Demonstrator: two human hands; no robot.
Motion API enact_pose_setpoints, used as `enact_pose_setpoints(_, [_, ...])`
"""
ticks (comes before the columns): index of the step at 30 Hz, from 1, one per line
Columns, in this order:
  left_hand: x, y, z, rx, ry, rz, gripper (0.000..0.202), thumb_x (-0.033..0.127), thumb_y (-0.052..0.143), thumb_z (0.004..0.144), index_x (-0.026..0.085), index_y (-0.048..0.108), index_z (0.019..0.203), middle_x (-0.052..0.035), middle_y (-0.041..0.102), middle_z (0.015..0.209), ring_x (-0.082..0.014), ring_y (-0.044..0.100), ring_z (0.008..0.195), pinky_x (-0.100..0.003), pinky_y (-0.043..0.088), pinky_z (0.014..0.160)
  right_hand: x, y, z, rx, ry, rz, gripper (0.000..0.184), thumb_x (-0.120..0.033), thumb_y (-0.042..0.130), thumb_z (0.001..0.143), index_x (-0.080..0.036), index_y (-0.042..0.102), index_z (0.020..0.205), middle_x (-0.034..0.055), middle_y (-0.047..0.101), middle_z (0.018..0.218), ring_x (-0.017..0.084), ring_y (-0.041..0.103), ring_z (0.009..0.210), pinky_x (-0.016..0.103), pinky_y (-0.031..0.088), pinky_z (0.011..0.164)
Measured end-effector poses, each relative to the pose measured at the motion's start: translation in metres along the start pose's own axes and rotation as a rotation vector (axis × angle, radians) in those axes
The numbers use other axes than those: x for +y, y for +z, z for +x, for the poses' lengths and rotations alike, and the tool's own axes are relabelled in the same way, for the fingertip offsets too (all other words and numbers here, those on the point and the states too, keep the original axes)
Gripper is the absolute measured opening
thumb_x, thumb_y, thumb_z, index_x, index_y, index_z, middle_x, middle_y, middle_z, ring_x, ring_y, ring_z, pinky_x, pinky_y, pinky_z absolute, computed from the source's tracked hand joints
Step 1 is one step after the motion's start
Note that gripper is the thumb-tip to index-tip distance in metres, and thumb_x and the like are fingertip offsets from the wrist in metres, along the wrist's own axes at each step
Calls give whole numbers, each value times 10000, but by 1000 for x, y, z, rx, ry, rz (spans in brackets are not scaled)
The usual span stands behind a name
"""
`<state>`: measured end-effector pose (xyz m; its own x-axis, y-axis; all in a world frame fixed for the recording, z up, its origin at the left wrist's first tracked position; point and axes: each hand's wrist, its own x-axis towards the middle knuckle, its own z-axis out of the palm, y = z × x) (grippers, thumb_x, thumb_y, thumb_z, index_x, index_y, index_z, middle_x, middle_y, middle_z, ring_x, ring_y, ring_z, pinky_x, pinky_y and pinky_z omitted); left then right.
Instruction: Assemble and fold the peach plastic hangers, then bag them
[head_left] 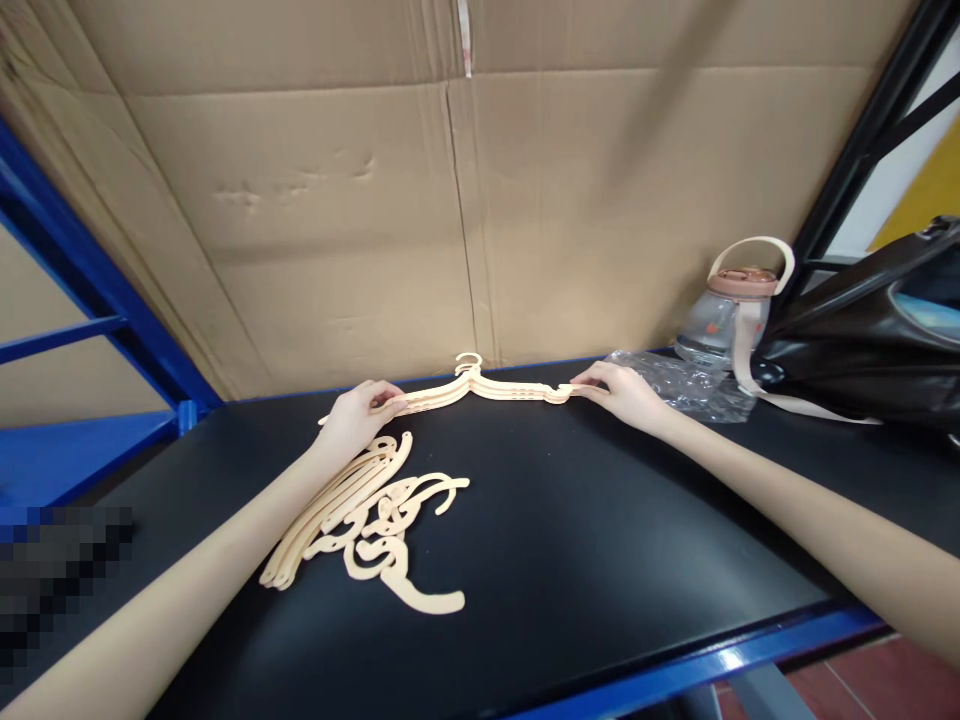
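Observation:
A cream plastic hanger stack [480, 388] lies flat at the far edge of the black table [600, 540], its hook toward the cardboard wall. My left hand [360, 412] grips its left end with curled fingers. My right hand [619, 390] pinches its right end. Nearer to me, beside my left forearm, lies a loose pile of cream hanger parts [367, 520], some long arms and some hooked pieces.
A cardboard sheet [465, 200] forms the back wall. A clear plastic bag [675, 385], a water jug with a beige strap [731, 315] and a black bag [862, 340] sit at the right. Blue shelf rails [82, 330] stand on the left.

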<state>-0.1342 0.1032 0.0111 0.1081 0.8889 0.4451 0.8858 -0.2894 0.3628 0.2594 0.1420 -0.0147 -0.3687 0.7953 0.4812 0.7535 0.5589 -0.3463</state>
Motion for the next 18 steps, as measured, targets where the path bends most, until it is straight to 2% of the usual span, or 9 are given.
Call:
enact_pose_setpoints(8, [-1,1,-2,-26,-32,12,325,525,528,760,225,643,808,-32,702,839,-216,630,792,-300,462,743,2,1,0,-33,-2,18,213,-300,520,894,-231,711,959,63,694,991,218,647,876,364,497,794])
enact_pose_setpoints(18, [-3,-1,-3,-68,-60,35,342,536,530,775,222,657,819,-33,713,849,-230,637,813,-306,448,732,5,2,0,-63,-16,48,248,-346,491,914,-251,694,1022,53,695,1021,220,636,921,368,491,817])
